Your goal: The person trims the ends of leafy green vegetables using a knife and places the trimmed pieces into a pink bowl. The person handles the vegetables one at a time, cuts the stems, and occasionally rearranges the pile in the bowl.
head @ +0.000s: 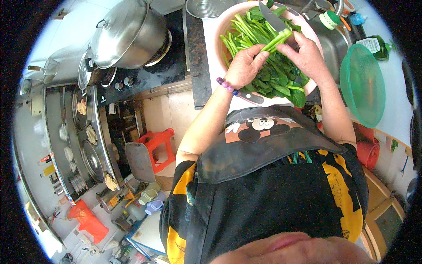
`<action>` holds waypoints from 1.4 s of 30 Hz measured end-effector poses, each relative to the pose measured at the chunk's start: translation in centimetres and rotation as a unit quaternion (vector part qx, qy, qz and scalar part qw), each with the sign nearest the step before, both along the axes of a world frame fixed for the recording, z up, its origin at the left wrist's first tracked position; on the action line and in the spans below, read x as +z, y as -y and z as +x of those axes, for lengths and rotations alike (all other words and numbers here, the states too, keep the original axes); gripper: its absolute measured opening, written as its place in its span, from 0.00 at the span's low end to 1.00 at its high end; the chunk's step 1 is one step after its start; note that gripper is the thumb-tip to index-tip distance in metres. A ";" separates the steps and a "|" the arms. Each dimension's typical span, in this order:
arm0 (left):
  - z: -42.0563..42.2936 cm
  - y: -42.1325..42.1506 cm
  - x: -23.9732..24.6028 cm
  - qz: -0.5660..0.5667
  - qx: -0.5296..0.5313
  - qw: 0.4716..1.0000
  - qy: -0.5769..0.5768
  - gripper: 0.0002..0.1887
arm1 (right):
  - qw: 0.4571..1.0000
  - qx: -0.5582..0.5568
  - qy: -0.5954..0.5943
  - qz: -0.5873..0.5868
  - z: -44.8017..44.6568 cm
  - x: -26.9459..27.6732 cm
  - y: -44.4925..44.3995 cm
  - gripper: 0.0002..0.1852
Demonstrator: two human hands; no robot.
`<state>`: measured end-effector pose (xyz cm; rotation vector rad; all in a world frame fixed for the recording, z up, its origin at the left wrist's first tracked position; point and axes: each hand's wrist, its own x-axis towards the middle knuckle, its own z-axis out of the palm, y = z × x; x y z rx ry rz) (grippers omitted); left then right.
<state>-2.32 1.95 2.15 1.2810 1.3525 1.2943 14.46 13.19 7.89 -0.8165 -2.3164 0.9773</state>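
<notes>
My left hand point(247, 64), with a beaded bracelet at its wrist, pinches a small bunch of green stems point(276, 40) over the basin. Across from it, my right hand point(306, 56) has its thumb and fingers around the cut end of the bunch. A kitchen knife point(273, 18) points up and away from my right hand; its handle is hidden there, and the hand appears to grip it. Below both hands, leafy green vegetables point(273, 81) fill a pale pink basin point(223, 19), stems to the left and leaves towards me.
A large lidded steel pot point(122, 36) stands on the black gas hob point(174, 49) at the left. To the right are a steel sink point(329, 43), a green mesh basket point(362, 85) and a green bottle point(379, 48). A red plastic stool point(160, 148) stands on the floor.
</notes>
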 end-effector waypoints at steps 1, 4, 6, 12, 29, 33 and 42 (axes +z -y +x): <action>0.0 0.0 -0.5 0.011 0.004 1.000 0.024 0.14 | 1.000 -0.009 0.027 0.007 -0.2 -0.1 0.1 0.21; 0.0 0.1 -1.1 0.004 0.006 0.999 0.033 0.14 | 0.997 -0.043 0.055 0.034 -0.4 -1.2 0.3 0.24; 0.0 0.1 -1.4 -0.001 0.012 1.000 0.018 0.14 | 0.997 -0.051 0.047 0.023 -0.5 -2.6 0.2 0.23; 0.1 -0.1 -0.8 0.015 0.027 0.999 0.012 0.14 | 0.999 -0.015 0.014 0.032 -1.7 -3.6 2.1 0.16; -0.2 0.4 -0.4 0.027 -0.020 0.997 -0.062 0.15 | 0.982 0.009 -0.095 -0.166 0.2 -0.4 -0.9 0.16; 1.7 -0.1 1.0 0.127 0.039 0.989 -0.069 0.15 | 0.993 -0.019 -0.059 -0.098 -0.1 0.1 0.7 0.14; 0.4 0.8 1.6 0.046 -0.072 0.979 0.185 0.16 | 0.999 0.020 -0.021 0.028 0.3 3.1 2.0 0.13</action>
